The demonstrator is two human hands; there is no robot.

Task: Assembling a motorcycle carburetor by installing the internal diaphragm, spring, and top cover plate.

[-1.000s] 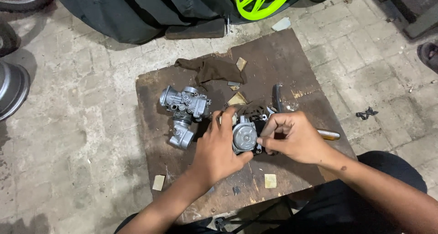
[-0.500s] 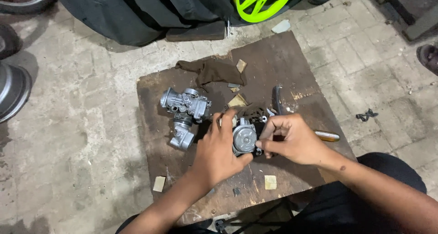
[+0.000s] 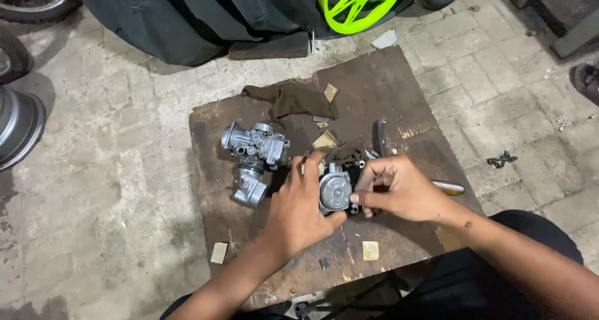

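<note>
Brown, stained board [image 3: 387,83] laid on the paved floor [image 3: 112,189] serves as my worktop, and everything I handle lies on it. At the far edge a lime-green wheel [image 3: 359,4] leans by a dark cover [image 3: 187,14]. Nearer, a brown rag [image 3: 293,100] lies crumpled at the board's top. Left of my hands sits a second carburettor [image 3: 254,146], silver, with a loose grey elbow piece [image 3: 249,189] just below it, both apart from my grip.

My left hand [image 3: 299,211] is wrapped around the left side of the carburettor body [image 3: 335,192], fingers curled over its top and thumb beneath, steadying it at the middle of the board with its round silver cover facing up. My right hand [image 3: 402,189] closes in from the right, thumb and fingers pinched at the body's right edge on something too small for me to make out, perhaps a screw or small fitting. A screwdriver [image 3: 448,186] lies just beyond that hand, touching nothing I hold.

I judge this as fine fitting work on the body's side, mid-way rather than finished. Any following move needs the left grip kept firm so the body cannot turn, and small, exact finger motion on the right. Paper scraps [image 3: 370,250] lie near the front edge.
</note>
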